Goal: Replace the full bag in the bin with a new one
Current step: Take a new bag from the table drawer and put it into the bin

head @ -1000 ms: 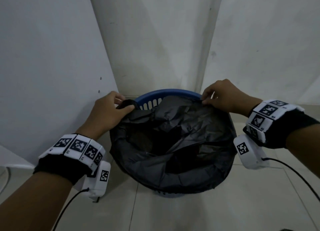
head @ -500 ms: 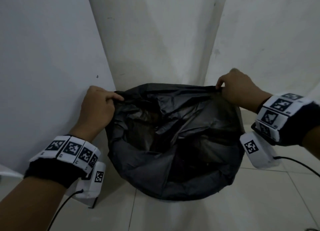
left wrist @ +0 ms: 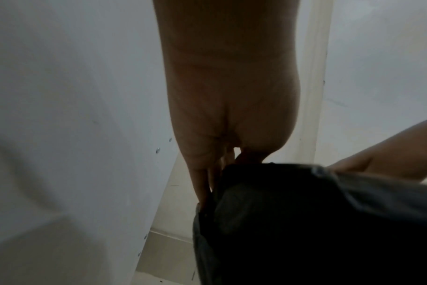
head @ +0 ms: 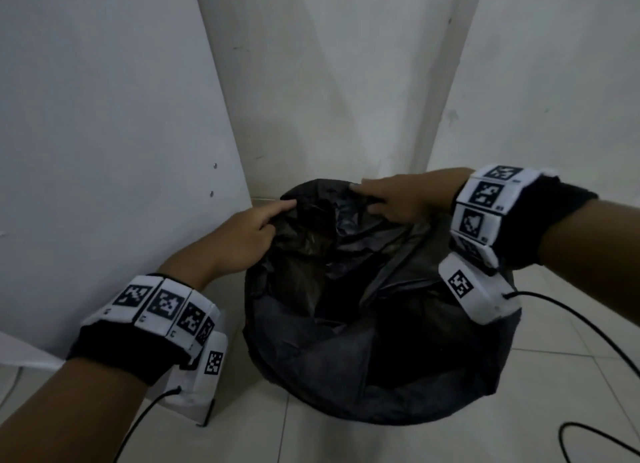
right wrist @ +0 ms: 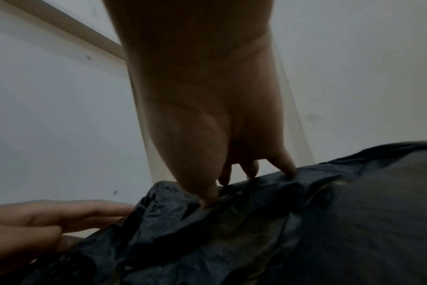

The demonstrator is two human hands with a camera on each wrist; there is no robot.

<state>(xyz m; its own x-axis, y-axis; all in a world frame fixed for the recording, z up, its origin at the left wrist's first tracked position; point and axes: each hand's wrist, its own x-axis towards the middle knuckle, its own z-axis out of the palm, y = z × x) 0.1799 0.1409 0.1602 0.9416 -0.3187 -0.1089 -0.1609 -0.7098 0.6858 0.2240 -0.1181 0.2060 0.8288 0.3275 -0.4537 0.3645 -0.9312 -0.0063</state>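
Both reaching forward over the black bin bag (head: 377,310): left hand (head: 247,235) and right hand (head: 398,199) pinching its gathered top edge, fingers (right wrist: 284,164) curled.

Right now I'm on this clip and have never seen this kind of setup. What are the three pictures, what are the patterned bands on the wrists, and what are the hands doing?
No machine here: a person works with bare hands. The large picture comes from a camera on the head, looking down. The other two come from cameras strapped under each wrist, looking along the palm to the fingers. The white bands with black square patterns sit on the wrists, with cabled white boxes beneath; what the patterns are for the pictures do not show.

On the tiled floor, in a corner of white walls, stands a bin wholly covered by a black bin bag. The left hand and the right hand are close together at the bag's far top edge, gripping the gathered plastic. The right wrist view shows fingertips pressed into the folds.
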